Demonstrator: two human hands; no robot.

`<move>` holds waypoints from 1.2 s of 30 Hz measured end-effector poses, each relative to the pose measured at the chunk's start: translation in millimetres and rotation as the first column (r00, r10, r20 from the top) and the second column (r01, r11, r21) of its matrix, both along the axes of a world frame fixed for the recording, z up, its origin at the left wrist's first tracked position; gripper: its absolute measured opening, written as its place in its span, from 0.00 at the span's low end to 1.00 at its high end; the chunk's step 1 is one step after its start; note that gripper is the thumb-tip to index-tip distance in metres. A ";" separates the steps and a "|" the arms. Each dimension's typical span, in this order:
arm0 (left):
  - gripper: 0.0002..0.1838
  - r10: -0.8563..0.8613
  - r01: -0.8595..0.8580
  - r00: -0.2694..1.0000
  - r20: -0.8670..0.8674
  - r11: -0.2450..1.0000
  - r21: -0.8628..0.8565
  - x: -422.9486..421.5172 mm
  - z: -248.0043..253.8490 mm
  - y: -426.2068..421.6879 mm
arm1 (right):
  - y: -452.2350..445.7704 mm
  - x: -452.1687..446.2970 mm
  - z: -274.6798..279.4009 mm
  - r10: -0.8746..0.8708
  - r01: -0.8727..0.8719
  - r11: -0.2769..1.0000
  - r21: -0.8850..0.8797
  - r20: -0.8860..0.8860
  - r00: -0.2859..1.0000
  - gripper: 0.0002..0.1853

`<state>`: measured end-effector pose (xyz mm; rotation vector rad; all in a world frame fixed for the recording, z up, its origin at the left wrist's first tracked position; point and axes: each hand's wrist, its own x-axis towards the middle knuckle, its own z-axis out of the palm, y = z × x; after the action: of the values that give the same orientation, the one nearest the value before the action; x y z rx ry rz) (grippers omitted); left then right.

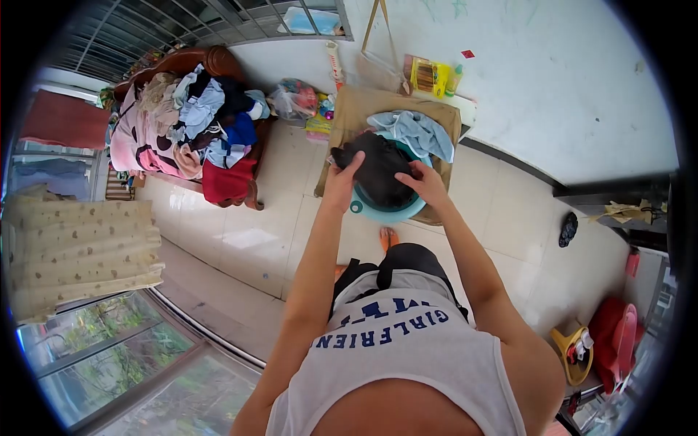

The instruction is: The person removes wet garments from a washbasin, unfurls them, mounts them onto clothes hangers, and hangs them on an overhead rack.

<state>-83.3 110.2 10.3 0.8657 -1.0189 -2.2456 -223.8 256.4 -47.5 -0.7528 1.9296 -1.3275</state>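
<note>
Brown-covered table [350,107] — partly hidden by the basin [385,214]; left hand [343,183] and right hand [426,184] pinch dark cloth [382,168] at left and right, some fingertips hidden.

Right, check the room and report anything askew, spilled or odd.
A dark crumpled item lies alone on the tiled floor to the right, as if dropped. Clothes are heaped untidily on the wooden bench, with red cloth hanging over its front. No spill is visible.
</note>
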 end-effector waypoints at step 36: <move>0.36 -0.392 0.201 0.916 0.083 0.628 0.752 34.3 -77.1 -23.9 | -18.1 18.6 41.3 -0.041 0.079 0.933 -0.350 0.115 0.993 0.24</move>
<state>-48.9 86.3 -66.8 1.4117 -0.2988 -2.9622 -205.2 238.2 -6.1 -0.7800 1.6597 -1.7464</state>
